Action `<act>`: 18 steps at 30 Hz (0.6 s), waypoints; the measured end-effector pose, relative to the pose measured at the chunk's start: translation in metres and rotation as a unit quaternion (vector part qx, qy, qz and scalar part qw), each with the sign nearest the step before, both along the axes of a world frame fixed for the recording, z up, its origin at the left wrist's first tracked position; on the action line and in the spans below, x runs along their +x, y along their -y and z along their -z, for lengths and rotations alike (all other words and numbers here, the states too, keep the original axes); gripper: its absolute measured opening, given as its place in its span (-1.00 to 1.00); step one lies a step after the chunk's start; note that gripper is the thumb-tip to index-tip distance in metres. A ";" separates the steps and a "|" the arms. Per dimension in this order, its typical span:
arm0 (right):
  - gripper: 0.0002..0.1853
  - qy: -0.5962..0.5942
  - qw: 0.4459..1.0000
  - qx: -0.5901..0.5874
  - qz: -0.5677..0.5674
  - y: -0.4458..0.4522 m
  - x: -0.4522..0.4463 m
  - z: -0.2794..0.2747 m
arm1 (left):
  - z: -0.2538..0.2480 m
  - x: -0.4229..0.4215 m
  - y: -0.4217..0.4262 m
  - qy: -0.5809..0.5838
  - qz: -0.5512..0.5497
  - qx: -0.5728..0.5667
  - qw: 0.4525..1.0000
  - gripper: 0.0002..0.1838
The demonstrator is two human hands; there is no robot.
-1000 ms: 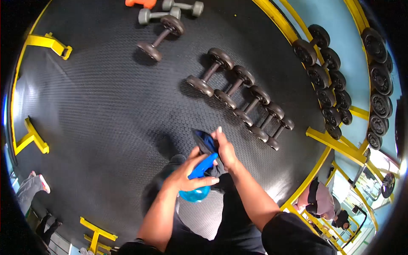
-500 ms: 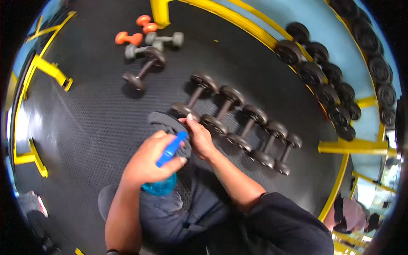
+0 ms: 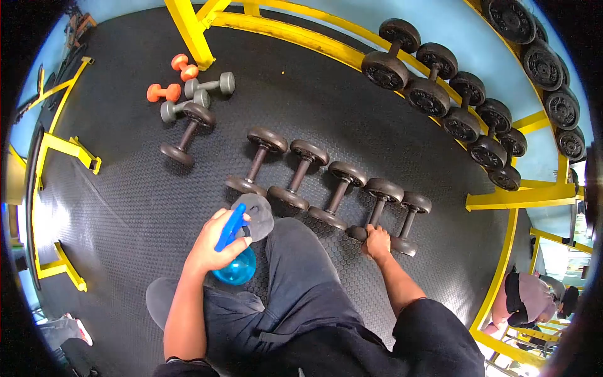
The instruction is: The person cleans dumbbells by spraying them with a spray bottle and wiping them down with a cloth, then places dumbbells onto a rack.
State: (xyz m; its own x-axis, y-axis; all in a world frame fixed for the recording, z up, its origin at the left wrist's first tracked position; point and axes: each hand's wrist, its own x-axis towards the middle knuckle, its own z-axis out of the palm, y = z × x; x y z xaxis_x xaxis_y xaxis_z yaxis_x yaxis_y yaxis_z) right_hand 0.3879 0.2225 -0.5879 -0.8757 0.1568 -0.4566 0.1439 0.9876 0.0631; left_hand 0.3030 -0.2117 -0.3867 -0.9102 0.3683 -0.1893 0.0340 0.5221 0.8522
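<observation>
My left hand (image 3: 212, 244) is wrapped round the neck of a spray bottle (image 3: 237, 269) with a blue trigger head and a clear blue body. A bunched grey cloth (image 3: 257, 218) is at the fingers of that hand, partly behind the trigger. My right hand (image 3: 377, 242) reaches out to the right, its fingers closed over the lower end of a dark dumbbell (image 3: 384, 190), second from the right in a row on the floor. That hand hides part of the dumbbell's near head. Close beside it lies the rightmost dumbbell (image 3: 409, 222).
More dark dumbbells (image 3: 300, 174) lie to the left in the row, and another (image 3: 187, 137) sits farther off. Grey (image 3: 212, 85) and orange (image 3: 164, 93) dumbbells lie beyond. A loaded yellow rack (image 3: 521, 200) stands right. Another person (image 3: 527, 298) is at far right.
My right hand has left the cloth and moved right onto a dumbbell. The left hand still has the spray bottle, with the cloth beside it. The view has shifted slightly.
</observation>
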 end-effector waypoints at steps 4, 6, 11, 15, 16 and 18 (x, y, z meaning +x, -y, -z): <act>-0.68 0.071 0.995 -0.062 0.015 -0.002 -0.011 -0.028 | -0.003 0.011 0.020 -0.078 -0.031 0.060 0.995 -0.60; -0.62 0.024 0.998 -0.059 -0.024 -0.012 -0.024 -0.043 | -0.020 0.016 0.035 -0.047 -0.043 0.028 0.998 -0.60; -0.63 0.099 0.879 -0.381 0.269 -0.039 -0.055 -0.139 | -0.027 0.030 0.073 -0.104 -0.144 0.052 0.983 -0.59; -0.66 0.109 0.895 -0.363 0.234 0.035 -0.040 -0.249 | -0.038 0.044 0.089 -0.095 -0.237 0.033 0.966 -0.61; -0.65 0.110 0.879 -0.410 0.218 0.040 -0.033 -0.256 | -0.040 0.043 0.091 -0.097 -0.253 0.016 0.963 -0.61; -0.62 0.124 0.881 -0.426 0.164 0.055 -0.028 -0.274 | -0.046 0.046 0.094 -0.100 -0.267 0.021 0.958 -0.61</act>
State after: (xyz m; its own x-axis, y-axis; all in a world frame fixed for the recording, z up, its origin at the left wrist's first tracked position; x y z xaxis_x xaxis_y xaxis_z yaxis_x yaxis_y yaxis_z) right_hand 0.3599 0.1670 -0.3142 -0.7035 -0.1087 -0.7024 0.5170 0.5999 -0.6106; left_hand 0.3489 -0.3056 -0.3411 -0.9875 -0.1572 0.0126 -0.0646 0.4759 0.8771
